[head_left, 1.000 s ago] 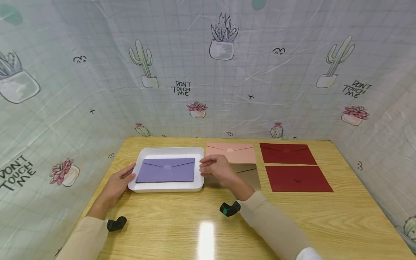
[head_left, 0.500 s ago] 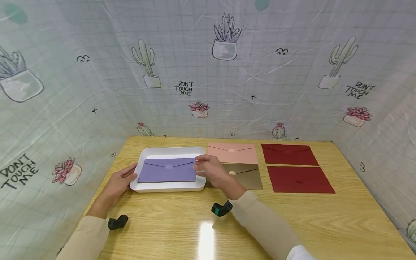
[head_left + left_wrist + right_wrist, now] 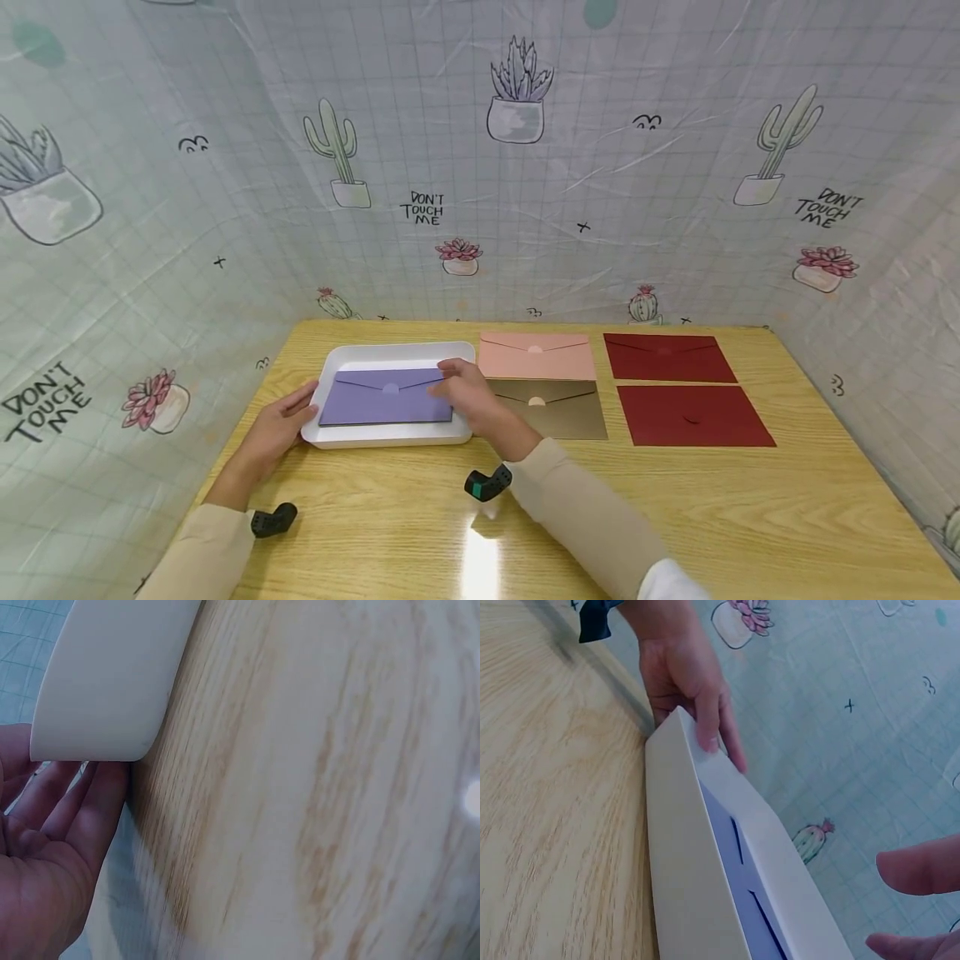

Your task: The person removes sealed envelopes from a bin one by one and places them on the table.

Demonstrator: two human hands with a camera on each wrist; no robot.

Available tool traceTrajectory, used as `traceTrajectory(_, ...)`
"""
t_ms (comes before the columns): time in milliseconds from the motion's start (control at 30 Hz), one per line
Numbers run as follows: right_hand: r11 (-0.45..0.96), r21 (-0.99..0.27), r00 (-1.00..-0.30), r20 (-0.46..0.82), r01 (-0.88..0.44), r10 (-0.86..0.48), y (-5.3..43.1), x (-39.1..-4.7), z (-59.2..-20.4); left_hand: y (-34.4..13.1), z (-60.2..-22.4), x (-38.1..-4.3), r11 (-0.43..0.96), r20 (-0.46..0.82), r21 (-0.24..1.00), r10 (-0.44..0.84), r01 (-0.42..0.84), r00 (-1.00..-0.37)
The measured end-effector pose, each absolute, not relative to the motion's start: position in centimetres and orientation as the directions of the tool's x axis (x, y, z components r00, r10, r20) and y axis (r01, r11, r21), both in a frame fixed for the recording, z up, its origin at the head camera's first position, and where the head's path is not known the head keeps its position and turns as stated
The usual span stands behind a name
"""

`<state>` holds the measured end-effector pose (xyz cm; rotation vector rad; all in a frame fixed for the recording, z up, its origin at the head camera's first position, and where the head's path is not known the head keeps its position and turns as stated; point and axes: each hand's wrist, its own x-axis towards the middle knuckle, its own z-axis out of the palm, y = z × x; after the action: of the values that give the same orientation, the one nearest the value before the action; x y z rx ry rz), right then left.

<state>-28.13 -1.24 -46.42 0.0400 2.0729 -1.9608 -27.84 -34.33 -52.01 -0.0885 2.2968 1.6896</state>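
Observation:
A lavender envelope [image 3: 386, 398] lies flap side up in a white tray [image 3: 390, 436] on the left part of the table. At the tray's left end, my left hand [image 3: 273, 429] grips the rim; the right wrist view shows that hand's thumb [image 3: 709, 724] over the edge. Its fingers [image 3: 97, 810] reach the outer wall in the left wrist view. My right hand [image 3: 472, 400] is over the tray's right end, fingertips overlapping the envelope's right edge in the head view. Thumb and finger stand apart in the right wrist view, nothing between them.
Right of the tray lie a pink envelope [image 3: 536, 358] and, nearer me, a brown envelope [image 3: 562, 417]. Farther right are two dark red envelopes, a back one [image 3: 667, 360] and a front one [image 3: 693, 417]. A patterned curtain [image 3: 420, 125] surrounds the wooden table [image 3: 675, 508].
My right hand has moved left, from the tray's right rim to over the right end of the lavender envelope. The left hand keeps its grip on the tray.

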Motion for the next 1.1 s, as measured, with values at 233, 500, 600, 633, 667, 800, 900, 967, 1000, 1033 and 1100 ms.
traceTrajectory(233,0.059,-0.964,-0.956,-0.265,0.26,-0.128,-1.9,-28.4,-46.5,-34.1,-52.1,-27.6,0.299,-0.264,0.929,0.129,-0.216,-0.956)
traceTrajectory(500,-0.057,-0.946,-0.946,-0.315,0.32,-0.08,-1.8,-28.5,-46.0,-34.1,-51.9,-27.5,0.302,-0.276,0.925,0.122,-0.229,-0.953)
traceTrajectory(600,-0.067,-0.948,-0.949,-0.307,0.312,-0.068,-1.5,-28.4,-45.8,-34.1,-51.9,-27.5,0.3,-0.277,0.925,0.118,-0.232,-0.954)
traceTrajectory(633,-0.068,-0.949,-0.951,-0.303,0.307,-0.06,-1.5,-28.4,-45.8,-34.1,-51.8,-27.5,0.3,-0.276,0.926,0.118,-0.231,-0.954)
traceTrajectory(667,-0.068,-0.951,-0.953,-0.297,0.3,-0.052,-1.4,-28.4,-45.8,-34.1,-51.8,-27.5,0.301,-0.276,0.925,0.118,-0.23,-0.954)
traceTrajectory(800,-0.036,-0.964,-0.965,-0.262,0.262,-0.006,-1.0,-28.5,-45.7,-34.1,-51.8,-27.4,0.304,-0.272,0.925,0.119,-0.226,-0.955)
traceTrajectory(900,-0.013,-0.97,-0.969,-0.242,0.242,0.047,-0.8,-28.8,-45.8,-34.2,-51.8,-27.4,0.316,-0.266,0.924,0.122,-0.217,-0.956)
traceTrajectory(967,-0.012,-0.97,-0.967,-0.242,0.242,0.079,-0.6,-29.2,-46.0,-34.2,-51.8,-27.4,0.319,-0.263,0.924,0.124,-0.212,-0.957)
traceTrajectory(1000,-0.015,-0.97,-0.967,-0.241,0.241,0.087,-0.6,-29.4,-46.1,-34.2,-51.8,-27.4,0.32,-0.261,0.924,0.125,-0.211,-0.957)
traceTrajectory(1033,-0.026,-0.969,-0.965,-0.248,0.246,0.091,-0.5,-29.5,-46.1,-34.2,-51.8,-27.4,0.322,-0.261,0.923,0.126,-0.21,-0.957)
traceTrajectory(1100,-0.031,-0.966,-0.962,-0.258,0.256,0.091,-0.4,-29.7,-46.2,-34.1,-51.7,-27.4,0.32,-0.261,0.924,0.125,-0.21,-0.957)
